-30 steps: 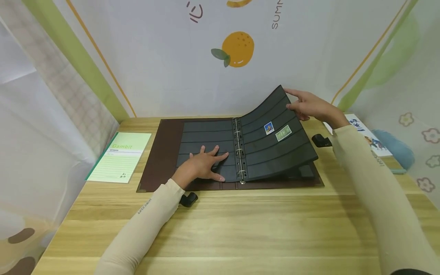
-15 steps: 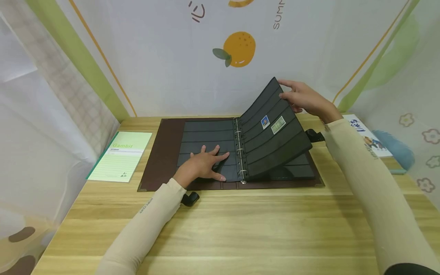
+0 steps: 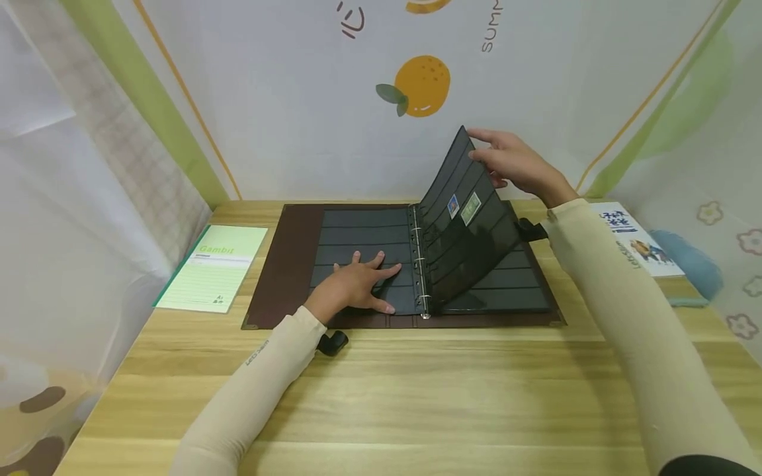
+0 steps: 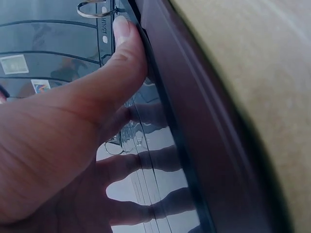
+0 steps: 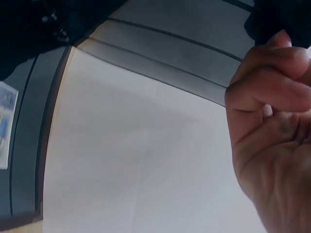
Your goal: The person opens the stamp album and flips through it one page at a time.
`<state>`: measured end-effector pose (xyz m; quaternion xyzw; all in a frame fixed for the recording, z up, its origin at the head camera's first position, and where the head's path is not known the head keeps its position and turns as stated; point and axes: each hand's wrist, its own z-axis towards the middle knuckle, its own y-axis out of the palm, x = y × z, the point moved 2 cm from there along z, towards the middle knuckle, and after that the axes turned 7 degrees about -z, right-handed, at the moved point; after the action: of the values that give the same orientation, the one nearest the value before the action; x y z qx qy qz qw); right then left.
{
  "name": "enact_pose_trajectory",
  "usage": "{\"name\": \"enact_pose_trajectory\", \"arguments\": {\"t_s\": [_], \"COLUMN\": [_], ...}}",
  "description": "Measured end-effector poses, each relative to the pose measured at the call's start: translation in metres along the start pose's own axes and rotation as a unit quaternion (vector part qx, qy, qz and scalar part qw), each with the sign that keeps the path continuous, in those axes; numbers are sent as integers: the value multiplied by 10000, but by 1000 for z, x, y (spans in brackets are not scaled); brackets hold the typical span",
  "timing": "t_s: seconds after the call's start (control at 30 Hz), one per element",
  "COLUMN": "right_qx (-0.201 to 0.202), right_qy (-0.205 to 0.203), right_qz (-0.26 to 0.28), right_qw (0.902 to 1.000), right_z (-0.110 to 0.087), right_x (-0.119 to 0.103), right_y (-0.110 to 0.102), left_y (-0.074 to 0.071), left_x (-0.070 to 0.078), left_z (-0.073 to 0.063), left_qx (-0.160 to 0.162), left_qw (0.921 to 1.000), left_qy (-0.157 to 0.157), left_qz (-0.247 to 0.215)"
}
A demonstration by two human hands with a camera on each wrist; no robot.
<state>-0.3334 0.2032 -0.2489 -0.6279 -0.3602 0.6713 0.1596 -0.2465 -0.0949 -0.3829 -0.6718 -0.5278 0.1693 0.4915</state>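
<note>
A brown stamp album point(image 3: 292, 264) with metal rings point(image 3: 419, 258) lies spread on the wooden table. My left hand point(image 3: 357, 284) rests with fingers spread on its black left page point(image 3: 363, 231), the thumb beside the rings in the left wrist view. Near the far outer corner, my right hand point(image 3: 514, 162) pinches the edge of a raised black page point(image 3: 470, 244). This page bows up from the rings, tilted. It bears a small blue stamp point(image 3: 454, 206) and a green stamp point(image 3: 471, 209). Beneath it shows another dark page point(image 3: 512, 291).
To the left of the album lies a pale green notebook point(image 3: 211, 268). A white illustrated booklet point(image 3: 639, 241) and a blue rounded object point(image 3: 687, 264) are at the right, beyond my right forearm. A printed curtain point(image 3: 333, 145) hangs behind the table.
My right hand has moved left and slightly up, raising the page more steeply and turning it leftward. More of the page below is uncovered. My left hand stays on the left page.
</note>
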Motion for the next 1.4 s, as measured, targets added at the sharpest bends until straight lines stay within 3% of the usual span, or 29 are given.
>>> {"name": "enact_pose_trajectory", "arguments": {"t_s": [0.5,0.9,1.4], "right_qx": [188,234,294], "right_qy": [-217,-247,-85], "right_qz": [277,-99,-69], "right_qw": [9992,9994,9995], "right_z": [22,34,30], "right_x": [-36,-53,-52], "right_y": [24,39,26], "left_y": [0,2,4], "left_x": [4,4,8], "left_z": [4,5,5], "left_qx": [36,46,-9], "left_qw": [9998,9997,9995], "left_qy": [-37,-72,-113], "left_qz": [189,214,286]}}
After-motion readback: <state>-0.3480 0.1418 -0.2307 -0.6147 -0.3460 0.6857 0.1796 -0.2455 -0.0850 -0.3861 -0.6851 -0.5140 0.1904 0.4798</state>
